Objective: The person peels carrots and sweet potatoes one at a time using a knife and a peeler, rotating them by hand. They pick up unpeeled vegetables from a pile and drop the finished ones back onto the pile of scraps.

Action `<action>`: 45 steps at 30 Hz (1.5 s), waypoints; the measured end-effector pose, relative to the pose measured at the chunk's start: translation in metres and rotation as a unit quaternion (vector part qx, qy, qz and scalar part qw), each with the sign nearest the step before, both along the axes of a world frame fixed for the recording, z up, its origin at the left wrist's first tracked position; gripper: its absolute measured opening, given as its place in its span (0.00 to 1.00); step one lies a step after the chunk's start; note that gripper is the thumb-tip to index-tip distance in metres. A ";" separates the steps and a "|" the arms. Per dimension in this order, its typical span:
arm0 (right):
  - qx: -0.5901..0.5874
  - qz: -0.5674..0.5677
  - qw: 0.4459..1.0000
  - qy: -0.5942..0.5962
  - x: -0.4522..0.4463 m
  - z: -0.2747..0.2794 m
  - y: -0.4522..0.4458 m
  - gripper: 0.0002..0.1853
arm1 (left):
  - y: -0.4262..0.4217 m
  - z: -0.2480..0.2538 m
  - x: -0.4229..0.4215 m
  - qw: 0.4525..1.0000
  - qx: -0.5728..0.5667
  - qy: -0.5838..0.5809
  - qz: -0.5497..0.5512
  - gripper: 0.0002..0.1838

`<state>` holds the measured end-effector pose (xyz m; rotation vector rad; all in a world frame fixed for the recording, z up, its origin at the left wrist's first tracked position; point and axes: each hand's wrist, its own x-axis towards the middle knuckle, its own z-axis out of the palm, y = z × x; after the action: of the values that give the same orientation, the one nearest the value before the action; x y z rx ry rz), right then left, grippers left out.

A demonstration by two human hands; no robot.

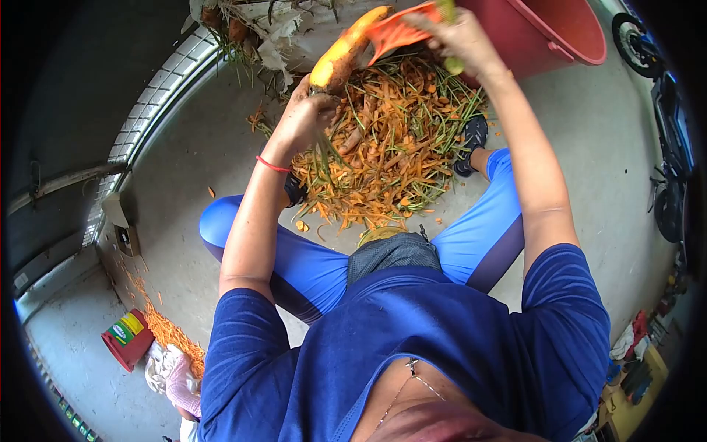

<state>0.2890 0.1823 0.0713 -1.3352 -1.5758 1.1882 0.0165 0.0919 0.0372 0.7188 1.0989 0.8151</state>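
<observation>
My left hand (305,114) is wrapped round the lower, stem end of a large carrot (345,57), which is tilted up to the right and partly peeled to bright orange. My right hand (460,40) is closed on a peeler with a yellow-green handle (448,10), smeared by motion. A broad orange strip (401,31), blurred, spreads between the carrot and my right hand. Beneath both hands lies a heap of orange peelings (383,147) mixed with green stems.
A large red tub (534,44) stands at the top right. At the top left is a pale torn sack (283,29) with carrots. A small red bucket (127,339) and more shreds (173,331) lie lower left, near another person's pink sleeve (183,383). Motorcycles (666,147) stand at the right.
</observation>
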 end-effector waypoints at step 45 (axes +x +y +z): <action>0.082 -0.168 0.975 -0.122 0.096 -0.021 0.054 0.14 | -0.013 0.000 -0.009 0.997 -0.057 -0.006 -0.048 0.29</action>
<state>0.3852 0.2364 0.0499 -1.6060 -1.4995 0.6930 0.0070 0.0791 0.0374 0.6652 1.0832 0.6683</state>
